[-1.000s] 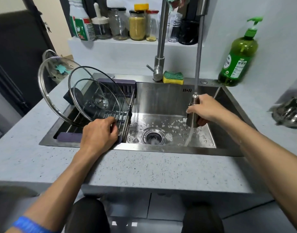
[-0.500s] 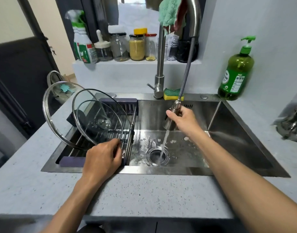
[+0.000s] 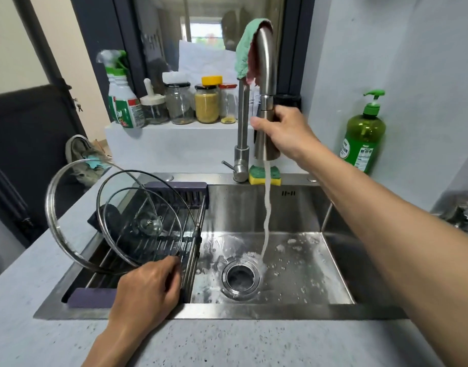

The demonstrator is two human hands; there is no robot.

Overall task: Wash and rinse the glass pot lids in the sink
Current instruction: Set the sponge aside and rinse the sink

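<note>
Three glass pot lids stand on edge on a drying rack [image 3: 198, 234] over the left part of the steel sink [image 3: 293, 260]: a large lid [image 3: 68, 207] at the far left, a middle lid [image 3: 148, 181] and a small lid [image 3: 148, 225] with a clear knob in front. My left hand [image 3: 148, 290] grips the rack's front right rail, just below the lids' rims. My right hand [image 3: 283, 133] holds the pull-out spray head [image 3: 263, 149] up at the end of the faucet spout [image 3: 266, 62]. Water streams from it onto the drain [image 3: 241, 278].
A green and pink cloth [image 3: 244, 49] hangs over the faucet. A yellow-green sponge [image 3: 275, 177] lies behind the sink. A green soap bottle [image 3: 364, 139] stands at the right wall. Jars [image 3: 206, 104] and a spray bottle [image 3: 124, 102] line the ledge. Metal ware [image 3: 460, 215] sits far right.
My right hand has lifted the spray head from low in the sink up to the faucet spout, and the hose has drawn back in. My left hand stays on the rack.
</note>
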